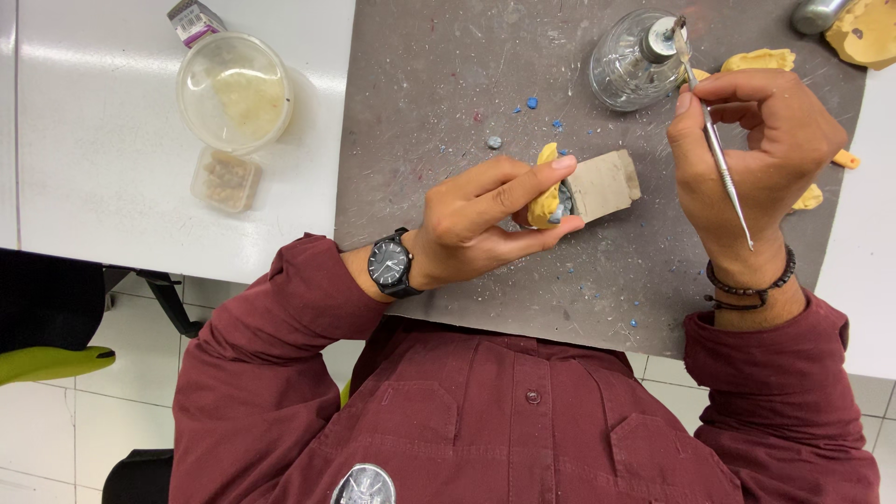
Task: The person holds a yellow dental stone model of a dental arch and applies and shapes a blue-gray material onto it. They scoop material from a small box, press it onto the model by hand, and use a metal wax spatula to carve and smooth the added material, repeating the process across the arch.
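Note:
My left hand (490, 217) grips a yellow dental cast (544, 196) mounted on a beige block (604, 184), held just above the grey work mat (439, 84). A black wristwatch (389, 264) sits on that wrist. My right hand (756, 159) pinches a thin metal instrument (724, 173) like a pen. Its upper tip reaches the wick of a glass spirit burner (635, 61) at the mat's far side. Bead bracelets circle the right wrist.
A clear lidded round tub (235, 91) and a small square plastic box (225, 180) stand on the white table at left. More yellow plaster casts (758, 60) lie at the mat's far right. Blue wax crumbs (531, 103) dot the mat. A green chair seat (51, 362) is below left.

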The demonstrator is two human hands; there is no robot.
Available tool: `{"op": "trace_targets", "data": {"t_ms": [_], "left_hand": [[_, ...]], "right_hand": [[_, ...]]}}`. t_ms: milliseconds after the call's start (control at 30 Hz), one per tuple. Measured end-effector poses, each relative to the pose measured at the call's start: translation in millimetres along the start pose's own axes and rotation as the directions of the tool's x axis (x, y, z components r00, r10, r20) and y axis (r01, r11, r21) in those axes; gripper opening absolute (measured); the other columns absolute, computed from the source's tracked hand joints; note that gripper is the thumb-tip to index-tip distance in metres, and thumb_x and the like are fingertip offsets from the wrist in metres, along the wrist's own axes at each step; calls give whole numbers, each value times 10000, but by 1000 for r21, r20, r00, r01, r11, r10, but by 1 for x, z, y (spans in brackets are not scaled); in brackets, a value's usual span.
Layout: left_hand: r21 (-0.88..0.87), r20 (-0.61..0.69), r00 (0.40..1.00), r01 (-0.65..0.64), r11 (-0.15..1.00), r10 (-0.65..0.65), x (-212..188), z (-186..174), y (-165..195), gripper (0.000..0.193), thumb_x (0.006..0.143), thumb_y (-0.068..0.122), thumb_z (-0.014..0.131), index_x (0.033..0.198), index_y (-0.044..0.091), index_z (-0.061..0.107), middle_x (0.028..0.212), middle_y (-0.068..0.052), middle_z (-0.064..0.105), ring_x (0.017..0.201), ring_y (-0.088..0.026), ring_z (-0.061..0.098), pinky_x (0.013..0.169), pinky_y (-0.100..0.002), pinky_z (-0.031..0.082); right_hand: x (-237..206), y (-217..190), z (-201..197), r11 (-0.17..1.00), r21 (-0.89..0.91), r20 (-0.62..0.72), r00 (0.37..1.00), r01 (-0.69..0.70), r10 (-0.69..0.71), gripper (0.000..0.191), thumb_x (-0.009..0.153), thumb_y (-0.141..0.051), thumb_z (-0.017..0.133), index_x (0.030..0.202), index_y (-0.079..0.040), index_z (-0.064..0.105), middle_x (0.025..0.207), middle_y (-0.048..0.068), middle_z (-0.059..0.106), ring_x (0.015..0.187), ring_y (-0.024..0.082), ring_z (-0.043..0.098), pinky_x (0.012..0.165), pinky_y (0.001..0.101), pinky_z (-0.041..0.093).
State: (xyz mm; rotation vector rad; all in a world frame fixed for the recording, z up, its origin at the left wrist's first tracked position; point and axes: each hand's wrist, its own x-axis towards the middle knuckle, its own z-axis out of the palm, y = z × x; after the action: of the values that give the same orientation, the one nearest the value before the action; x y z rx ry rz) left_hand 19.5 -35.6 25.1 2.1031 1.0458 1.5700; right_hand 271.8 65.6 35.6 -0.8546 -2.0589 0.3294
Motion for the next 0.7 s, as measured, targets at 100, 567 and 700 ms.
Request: {"op": "trace_targets", "data": {"t_ms": [100,567,700], "left_hand": [[34,-13,1000,-24,999,25,-1,0,-2,598,926,104,933,1417,132,594,987,-21,649,827,-130,639,657,-257,554],[-130,-192,951,219,967,-241,0,-2,3,656,989,25,788,1538,94,435,1063,-15,630,840,-69,616,721,-215,551],[-502,-201,855,330,800,-479,-4,-1,-5,620,1082,-33,627,1606,90,318,1085,-15,607,828,-63,596,705,-202,554]], "right_hand": [[1,0,-1,1000,-23,2,1000,9,-9,83,1016,101,690,1088,67,667,1029,135,704,897,183,726,812,252,612],[-5,0,-42,894,-95,333,832,-438,443,352,1127,-207,679,851,12,683,774,96,650,602,185,601,583,283,465],[4,4,-29,859,-512,551,760,-18,344,412,969,-380,814,804,-24,688,685,103,677,585,277,633,558,356,521]]}}
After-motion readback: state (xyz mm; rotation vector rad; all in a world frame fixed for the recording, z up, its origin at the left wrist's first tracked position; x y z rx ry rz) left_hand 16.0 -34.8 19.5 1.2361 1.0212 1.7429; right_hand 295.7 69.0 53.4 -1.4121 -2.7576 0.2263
